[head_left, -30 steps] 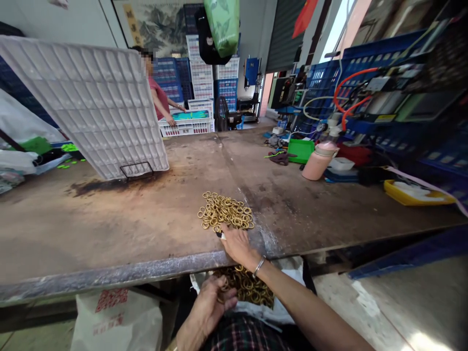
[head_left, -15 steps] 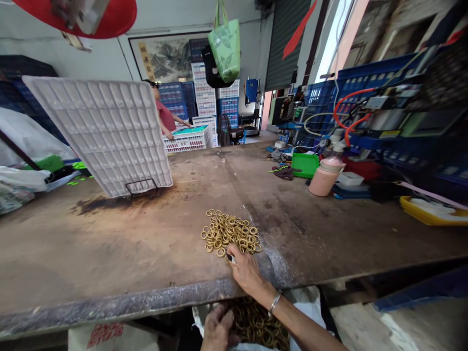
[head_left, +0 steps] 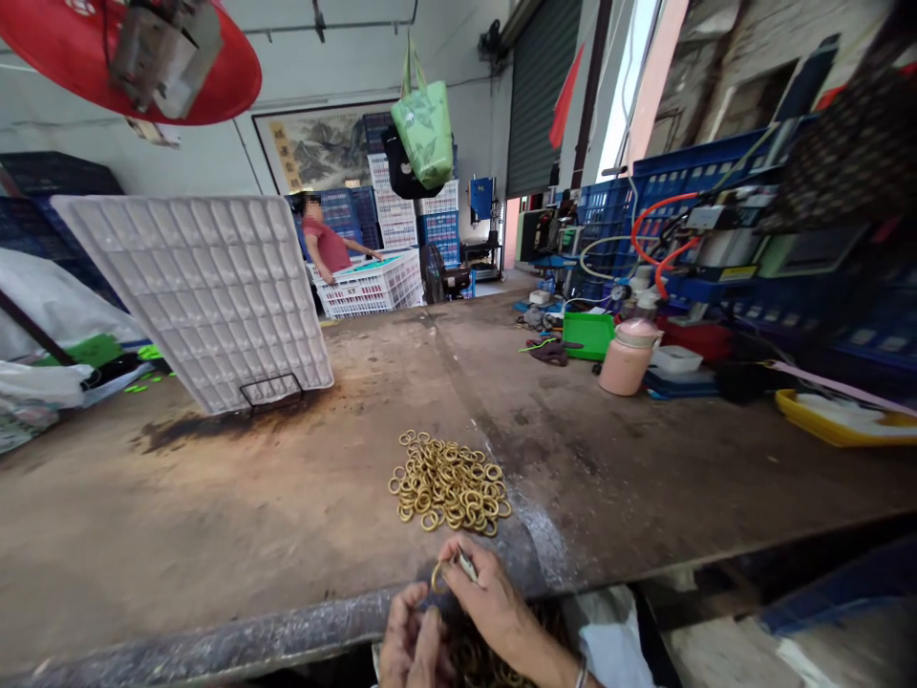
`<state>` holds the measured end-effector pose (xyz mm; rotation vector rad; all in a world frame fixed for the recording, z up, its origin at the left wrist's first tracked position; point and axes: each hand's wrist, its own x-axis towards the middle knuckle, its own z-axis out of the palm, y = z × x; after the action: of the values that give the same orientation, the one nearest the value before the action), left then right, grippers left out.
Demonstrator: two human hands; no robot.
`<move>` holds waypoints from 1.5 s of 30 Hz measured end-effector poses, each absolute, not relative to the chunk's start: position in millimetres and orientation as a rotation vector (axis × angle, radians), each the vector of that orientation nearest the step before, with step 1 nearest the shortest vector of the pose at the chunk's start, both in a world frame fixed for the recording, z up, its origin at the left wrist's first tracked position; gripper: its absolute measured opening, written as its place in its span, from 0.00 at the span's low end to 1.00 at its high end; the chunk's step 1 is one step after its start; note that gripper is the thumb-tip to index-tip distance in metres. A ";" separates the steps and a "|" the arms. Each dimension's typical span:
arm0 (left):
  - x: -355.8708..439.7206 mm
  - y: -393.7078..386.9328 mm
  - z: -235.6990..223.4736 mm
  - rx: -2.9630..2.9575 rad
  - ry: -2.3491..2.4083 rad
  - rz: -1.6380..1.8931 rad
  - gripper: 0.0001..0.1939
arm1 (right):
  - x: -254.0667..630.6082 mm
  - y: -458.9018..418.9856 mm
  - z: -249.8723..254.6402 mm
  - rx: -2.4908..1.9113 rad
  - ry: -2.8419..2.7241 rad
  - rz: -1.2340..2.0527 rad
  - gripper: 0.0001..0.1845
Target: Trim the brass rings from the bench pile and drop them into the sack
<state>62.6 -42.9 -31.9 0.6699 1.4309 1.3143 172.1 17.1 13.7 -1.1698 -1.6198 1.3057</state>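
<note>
A single brass ring (head_left: 437,577) is pinched between the thumb and fingertips of my right hand (head_left: 481,594). That hand also has a small pale, dark-tipped piece (head_left: 467,565) between its fingers; its kind I cannot make out. Just to the left, my left hand (head_left: 410,638) is half curled near the table's front edge, thumb and forefinger apart, with nothing visible in it. Beyond both hands a heap of brass rings (head_left: 450,483) lies on the worn table (head_left: 287,535). More rings fill a white-lined bag (head_left: 608,635) below the edge, partly hidden by my hands.
A pale ribbed tray (head_left: 207,296) leans on a wire stand at the left. Toward the right are a pink bottle (head_left: 629,358), a green tray (head_left: 588,334) and a yellow tray (head_left: 845,420). A person (head_left: 330,247) stands at a white crate (head_left: 376,285) behind the table.
My right hand has drawn back from the heap toward the table edge, with a ring now visible in its fingertips. My left hand has risen from over the bag beside it. The view has tilted up.
</note>
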 end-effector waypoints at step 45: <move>47.9 -36.2 22.6 0.825 0.965 1.172 0.11 | 168.9 13.3 27.5 -1.056 -1.672 1.373 0.10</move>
<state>47.9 -36.2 22.6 0.8249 0.9646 1.1720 168.9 13.3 27.5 -1.0556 -1.6724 1.3730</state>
